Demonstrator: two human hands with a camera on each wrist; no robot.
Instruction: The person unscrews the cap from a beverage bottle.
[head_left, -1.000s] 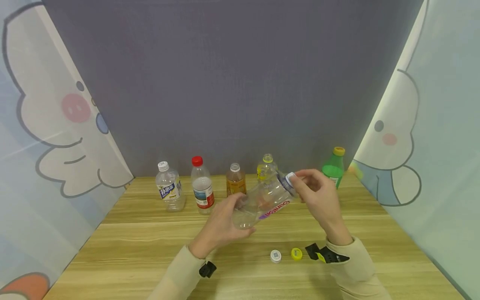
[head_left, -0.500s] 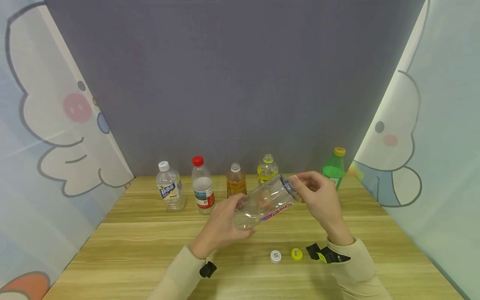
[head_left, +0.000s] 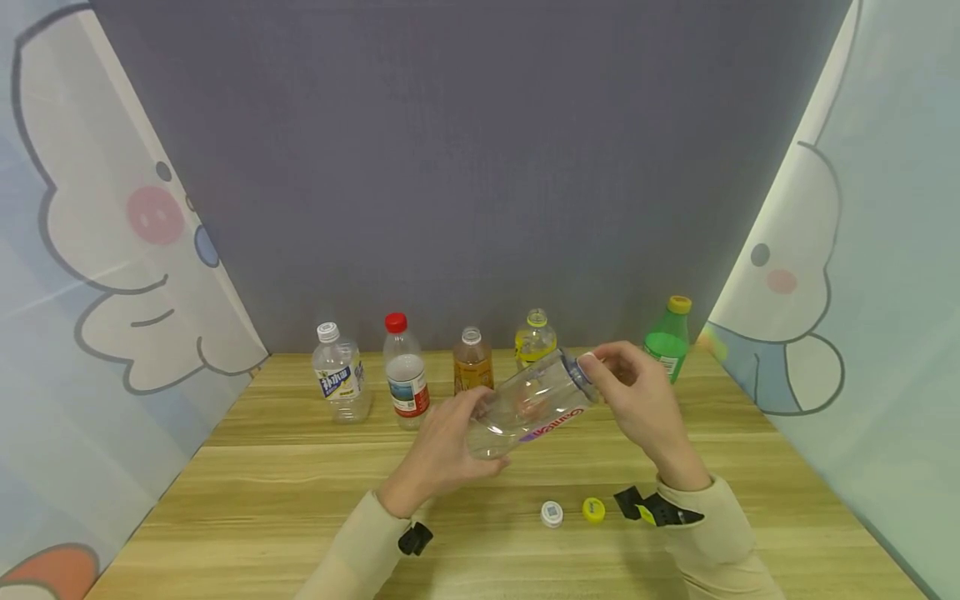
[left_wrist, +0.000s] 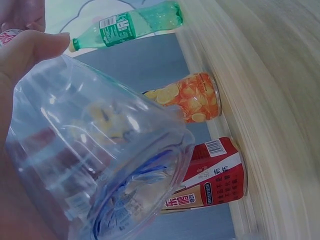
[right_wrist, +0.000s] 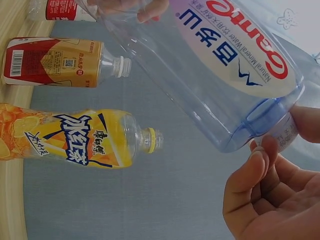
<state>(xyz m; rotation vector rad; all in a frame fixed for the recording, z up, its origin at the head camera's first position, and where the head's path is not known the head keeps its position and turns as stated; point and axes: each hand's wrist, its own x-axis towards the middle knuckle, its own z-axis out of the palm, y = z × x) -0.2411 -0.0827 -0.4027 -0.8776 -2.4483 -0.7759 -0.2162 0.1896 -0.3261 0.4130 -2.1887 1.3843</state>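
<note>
A clear Ganten water bottle (head_left: 517, 408) is held tilted above the table, its neck up to the right. My left hand (head_left: 441, 457) grips it around the lower body; in the left wrist view the bottle's base (left_wrist: 142, 187) faces the camera. At the neck, my right hand (head_left: 637, 396) pinches the white cap (right_wrist: 283, 134) between thumb and fingers. Those fingers mostly cover the cap in the head view. On the table below the bottle lie a loose white cap (head_left: 552, 513) and a yellow cap (head_left: 593, 509).
Along the back stand a white-capped bottle (head_left: 342, 379), a red-capped bottle (head_left: 406, 383), an uncapped amber-labelled bottle (head_left: 472, 367) and an uncapped yellow-labelled bottle (head_left: 535, 340). A green bottle (head_left: 667, 340) with a yellow cap stands at right. A grey panel (head_left: 480, 167) rises behind them.
My right fingers have shifted around the cap, covering more of it than one second ago. The bottle has turned very slightly and stays at nearly the same tilt and place.
</note>
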